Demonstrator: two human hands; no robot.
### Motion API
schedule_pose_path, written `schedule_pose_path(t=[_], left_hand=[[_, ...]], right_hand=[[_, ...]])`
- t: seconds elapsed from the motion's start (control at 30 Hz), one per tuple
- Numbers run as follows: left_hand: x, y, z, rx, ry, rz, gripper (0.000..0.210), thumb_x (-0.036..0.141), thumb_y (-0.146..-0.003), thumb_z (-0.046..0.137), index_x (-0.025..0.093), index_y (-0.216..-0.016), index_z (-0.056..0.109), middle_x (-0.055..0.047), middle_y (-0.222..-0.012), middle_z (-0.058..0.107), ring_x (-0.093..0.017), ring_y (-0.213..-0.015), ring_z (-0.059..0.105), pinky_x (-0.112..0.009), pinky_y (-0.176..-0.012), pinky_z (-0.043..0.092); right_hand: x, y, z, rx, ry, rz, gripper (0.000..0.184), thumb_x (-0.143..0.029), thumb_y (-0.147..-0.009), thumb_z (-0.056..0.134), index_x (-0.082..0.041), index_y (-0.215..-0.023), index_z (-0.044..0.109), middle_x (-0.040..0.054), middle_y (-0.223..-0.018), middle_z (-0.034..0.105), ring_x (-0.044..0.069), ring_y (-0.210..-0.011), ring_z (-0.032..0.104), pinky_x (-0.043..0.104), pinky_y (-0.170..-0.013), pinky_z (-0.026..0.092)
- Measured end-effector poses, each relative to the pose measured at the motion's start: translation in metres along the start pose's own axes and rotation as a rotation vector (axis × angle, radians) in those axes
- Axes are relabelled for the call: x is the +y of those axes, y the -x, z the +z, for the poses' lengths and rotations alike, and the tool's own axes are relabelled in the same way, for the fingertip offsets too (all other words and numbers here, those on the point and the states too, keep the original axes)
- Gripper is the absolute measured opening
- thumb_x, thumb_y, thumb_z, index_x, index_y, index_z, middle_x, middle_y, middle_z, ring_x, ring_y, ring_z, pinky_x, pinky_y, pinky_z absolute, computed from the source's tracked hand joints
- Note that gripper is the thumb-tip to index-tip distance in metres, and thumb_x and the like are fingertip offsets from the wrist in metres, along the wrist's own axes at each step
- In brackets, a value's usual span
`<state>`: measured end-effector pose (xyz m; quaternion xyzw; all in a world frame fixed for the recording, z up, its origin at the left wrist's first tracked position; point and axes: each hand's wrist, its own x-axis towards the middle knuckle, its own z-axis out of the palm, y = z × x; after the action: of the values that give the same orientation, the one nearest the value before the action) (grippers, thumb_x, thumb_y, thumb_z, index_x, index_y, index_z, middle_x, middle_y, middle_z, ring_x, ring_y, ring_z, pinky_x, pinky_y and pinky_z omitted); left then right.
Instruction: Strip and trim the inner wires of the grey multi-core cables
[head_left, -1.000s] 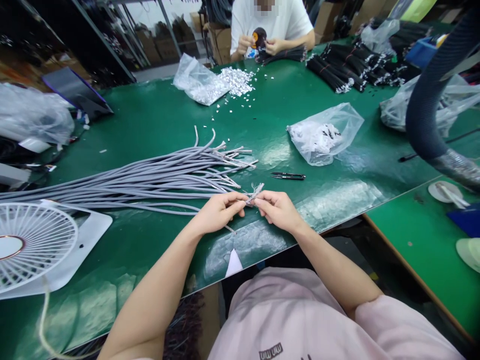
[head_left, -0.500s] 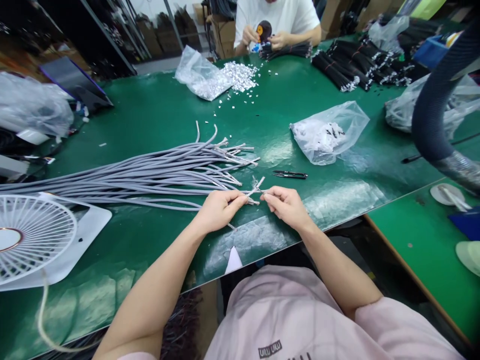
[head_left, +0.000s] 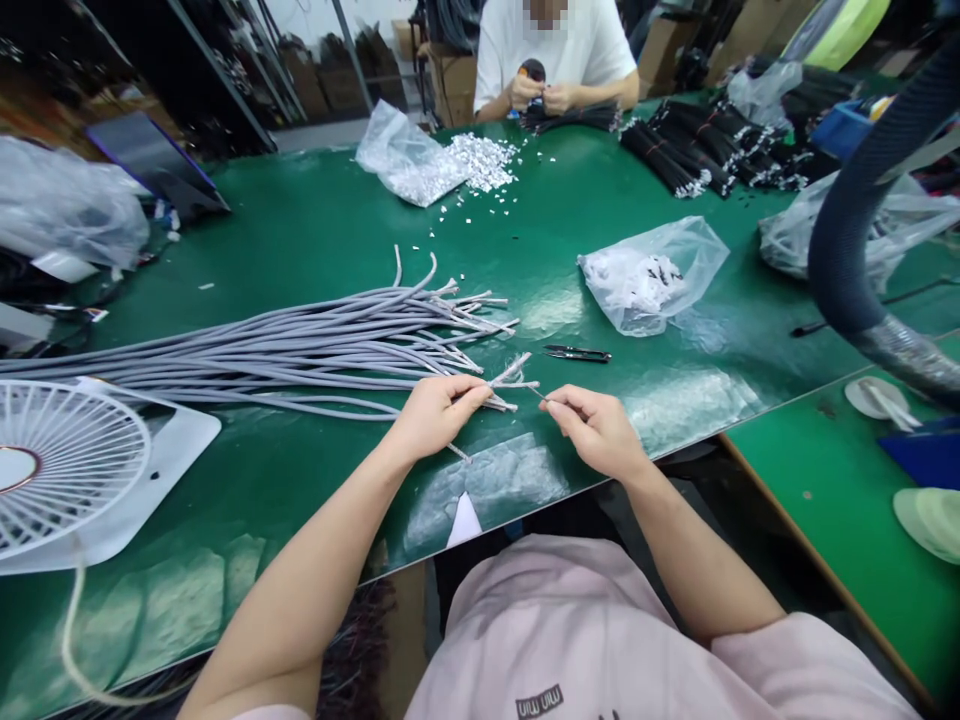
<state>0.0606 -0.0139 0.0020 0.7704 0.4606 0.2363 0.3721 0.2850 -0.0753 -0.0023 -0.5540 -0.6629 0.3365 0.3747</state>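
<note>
My left hand [head_left: 433,413] pinches the stripped end of a grey cable [head_left: 504,385] just above the green table [head_left: 315,230]. My right hand [head_left: 596,428] sits a little to the right and pinches a thin wire strand [head_left: 541,396] that runs from that cable end. A long bundle of grey cables [head_left: 285,350] lies across the table to the left of my hands, its frayed ends pointing right. Small black snips [head_left: 576,353] lie on the table just beyond my right hand.
A white fan [head_left: 71,470] lies at the near left. A clear bag of small parts [head_left: 649,275] sits beyond the snips. Another person [head_left: 555,50] works at the far side, beside a bag with loose white pieces [head_left: 480,160] and black cable bundles [head_left: 697,140]. A dark hose [head_left: 862,220] curves at the right.
My right hand has drawn away to the right from my left hand, pulling a thin strand out of the cable end. The left hand has stayed in place.
</note>
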Motion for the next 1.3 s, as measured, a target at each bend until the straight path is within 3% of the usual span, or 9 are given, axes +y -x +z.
schedule_pose_path(t=[0.23,0.47,0.83,1.03,1.17,1.3], left_hand=[[0.000,0.004,0.010,0.076,-0.228,0.083,0.027,0.038,-0.090,0.053,0.021,-0.095,0.074,-0.002,-0.091,0.075,-0.016,-0.077,0.068,-0.024,-0.067,0.043],[0.004,0.008,0.012,0.106,-0.397,0.167,0.029,0.039,-0.092,0.050,0.023,-0.096,0.074,-0.004,-0.089,0.075,-0.017,-0.079,0.068,-0.024,-0.067,0.042],[-0.002,0.008,0.015,0.175,-0.633,0.326,0.029,0.039,-0.093,0.050,0.022,-0.091,0.073,-0.002,-0.080,0.074,-0.017,-0.072,0.067,-0.027,-0.062,0.040],[-0.004,0.008,0.016,0.210,-0.681,0.360,0.030,0.039,-0.092,0.051,0.020,-0.087,0.073,-0.004,-0.077,0.074,-0.018,-0.067,0.065,-0.028,-0.060,0.040],[-0.006,0.005,0.018,0.165,-0.626,0.277,0.029,0.039,-0.092,0.051,0.021,-0.089,0.074,-0.003,-0.081,0.074,-0.018,-0.072,0.067,-0.027,-0.061,0.040],[-0.009,0.002,0.020,0.098,-0.583,0.164,0.029,0.040,-0.092,0.051,0.023,-0.090,0.074,-0.003,-0.083,0.075,-0.019,-0.077,0.068,-0.027,-0.063,0.041]], right_hand=[[-0.008,0.006,-0.006,-0.018,0.175,-0.125,0.022,-0.028,-0.092,0.048,-0.018,-0.085,0.066,0.0018,-0.070,0.064,0.012,-0.060,0.055,0.024,-0.060,0.039],[0.000,-0.004,-0.004,-0.047,0.352,-0.101,0.024,-0.027,-0.093,0.045,-0.017,-0.084,0.066,0.0040,-0.075,0.066,0.014,-0.066,0.058,0.025,-0.064,0.038],[-0.006,-0.008,-0.001,-0.121,0.405,-0.099,0.025,-0.025,-0.091,0.045,-0.017,-0.078,0.065,0.0039,-0.071,0.065,0.014,-0.064,0.057,0.025,-0.061,0.035],[-0.006,-0.020,0.012,-0.124,0.258,-0.058,0.024,-0.024,-0.089,0.049,-0.016,-0.071,0.063,0.0006,-0.061,0.058,0.011,-0.055,0.047,0.024,-0.055,0.032],[-0.020,-0.014,0.018,-0.146,-0.110,-0.028,0.023,-0.026,-0.088,0.051,-0.013,-0.074,0.064,-0.0026,-0.052,0.050,0.008,-0.046,0.042,0.022,-0.048,0.032],[-0.041,0.005,0.001,-0.257,-0.288,-0.249,0.020,-0.027,-0.090,0.053,-0.015,-0.085,0.069,-0.0004,-0.062,0.062,0.007,-0.048,0.049,0.021,-0.050,0.038]])
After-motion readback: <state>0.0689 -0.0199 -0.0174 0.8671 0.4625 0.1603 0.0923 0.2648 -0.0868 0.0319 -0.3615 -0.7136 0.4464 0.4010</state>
